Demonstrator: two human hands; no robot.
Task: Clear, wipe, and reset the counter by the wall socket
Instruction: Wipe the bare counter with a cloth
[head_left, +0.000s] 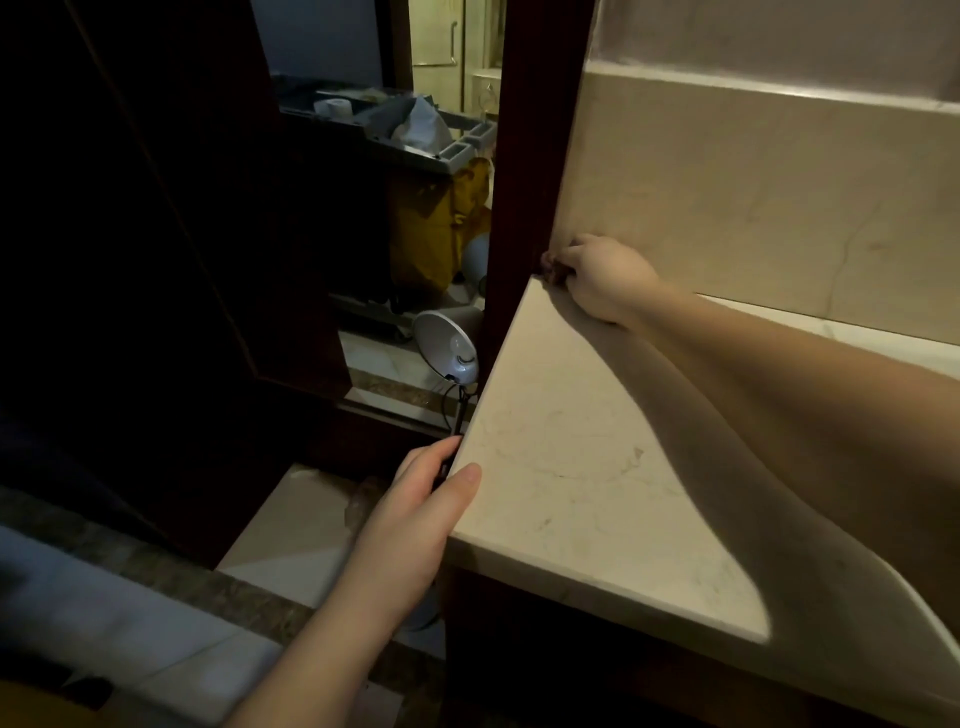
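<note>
Two hands at pale marble worktop (597, 467) | left hand (415, 514) grips black stem of white round-headed lamp (447, 348) beside worktop edge | right hand (597, 280) fingers curled on dark cloth (553, 270) at back corner

Dim room: pale marble wall (753, 197), dark wood post (524, 156), tiled floor (291, 535), grey housekeeping cart (415, 140) beyond
</note>
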